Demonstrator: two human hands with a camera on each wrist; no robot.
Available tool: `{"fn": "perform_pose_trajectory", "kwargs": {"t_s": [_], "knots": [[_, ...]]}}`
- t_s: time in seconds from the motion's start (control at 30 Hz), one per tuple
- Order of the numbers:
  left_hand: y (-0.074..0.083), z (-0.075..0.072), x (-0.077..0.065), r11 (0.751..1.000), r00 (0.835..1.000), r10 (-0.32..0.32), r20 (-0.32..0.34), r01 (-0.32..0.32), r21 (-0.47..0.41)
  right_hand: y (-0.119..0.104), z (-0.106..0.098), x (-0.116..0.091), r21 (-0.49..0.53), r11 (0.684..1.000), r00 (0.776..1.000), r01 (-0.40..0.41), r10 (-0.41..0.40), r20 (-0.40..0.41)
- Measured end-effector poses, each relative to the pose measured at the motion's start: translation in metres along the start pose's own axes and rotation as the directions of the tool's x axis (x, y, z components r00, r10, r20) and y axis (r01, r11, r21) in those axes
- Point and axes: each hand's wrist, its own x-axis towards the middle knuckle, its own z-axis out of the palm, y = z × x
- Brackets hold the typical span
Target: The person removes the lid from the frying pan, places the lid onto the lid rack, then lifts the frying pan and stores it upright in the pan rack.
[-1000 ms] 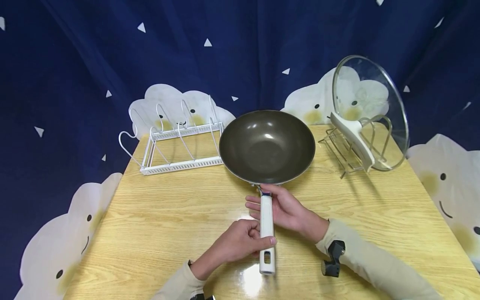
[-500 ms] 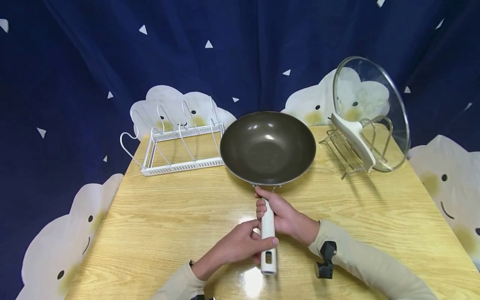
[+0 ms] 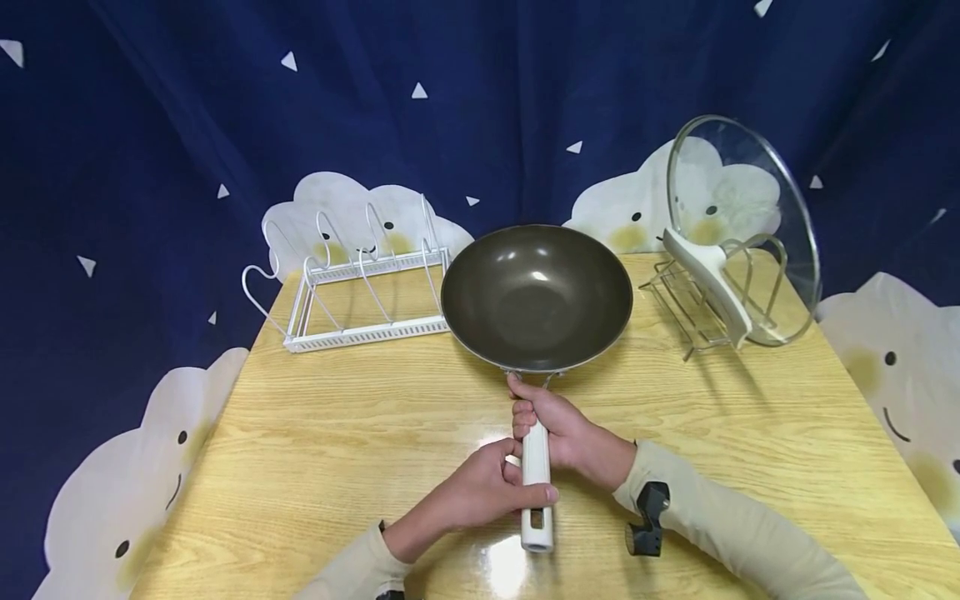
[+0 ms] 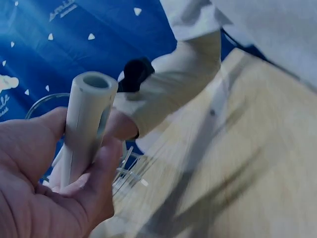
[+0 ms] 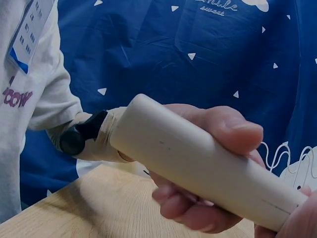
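Centred in the head view is a dark-lined wok (image 3: 534, 300), its bowl facing up over the table and its white handle (image 3: 536, 462) pointing toward me. My right hand (image 3: 566, 429) grips the handle close under the bowl, fingers wrapped around it and thumb lying along the top. Lower down, my left hand (image 3: 483, 487) holds the same handle near its end, thumb across the top. In the left wrist view the handle's hollow end (image 4: 94, 82) sticks out above the left thumb and fingers. The right wrist view shows the left hand (image 5: 223, 131) around the handle (image 5: 198, 163).
A white wire rack (image 3: 367, 333) stands at the back left, close beside the wok. At the back right, a glass lid (image 3: 735, 179) with a white handle leans upright in a small metal stand (image 3: 686, 304). The wooden table (image 3: 337, 433) ends at a blue curtain (image 3: 480, 108).
My right hand has closed its fingers around the handle just below the bowl; a second ago they were straight beneath it. The left hand keeps its hold, and the wok stays almost in place.
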Motion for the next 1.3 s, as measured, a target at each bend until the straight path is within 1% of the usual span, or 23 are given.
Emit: {"fn": "perform_pose_trajectory", "kwargs": {"t_s": [0.13,0.2,0.33,0.53,0.8,0.97,1.13,1.3], "knots": [[-0.0009,0.0027,0.0013,0.991,1.0,-0.009,0.023,0.012,-0.134,0.0005,0.0004,0.0008,0.01,1.0,1.0,0.006,-0.006,-0.003],[-0.0006,0.0032,0.0012,0.988,1.0,-0.014,0.024,0.017,-0.155,0.0007,0.0001,0.0012,0.007,1.0,1.0,0.013,-0.013,-0.005],[0.0002,0.0036,0.0004,0.988,1.0,-0.019,0.02,0.022,-0.15,0.0005,-0.0003,0.0023,-0.011,1.0,1.0,0.017,-0.018,-0.014],[0.0017,0.0047,-0.002,0.989,1.0,-0.016,0.01,0.017,-0.146,0.0,0.0008,0.0033,-0.029,1.0,0.999,-0.009,0.008,-0.031],[0.0017,0.005,-0.0027,0.997,1.0,0.029,0.012,-0.028,-0.076,-0.0014,0.0028,0.0041,-0.077,0.997,0.999,-0.003,-0.001,-0.05],[0.0027,0.0055,-0.0028,0.997,0.999,0.049,0.007,-0.048,-0.057,-0.0031,0.0022,0.0042,-0.109,0.993,0.999,-0.037,0.033,-0.041],[0.0033,0.0075,-0.0031,0.997,0.999,0.046,0.004,-0.046,-0.058,-0.0039,0.0013,0.002,-0.134,0.99,0.999,-0.043,0.041,-0.018],[0.0062,0.0088,-0.0056,0.998,0.998,0.059,-0.003,-0.059,-0.032,-0.0045,0.0028,-0.0022,-0.123,0.991,0.999,-0.052,0.052,-0.005]]}}
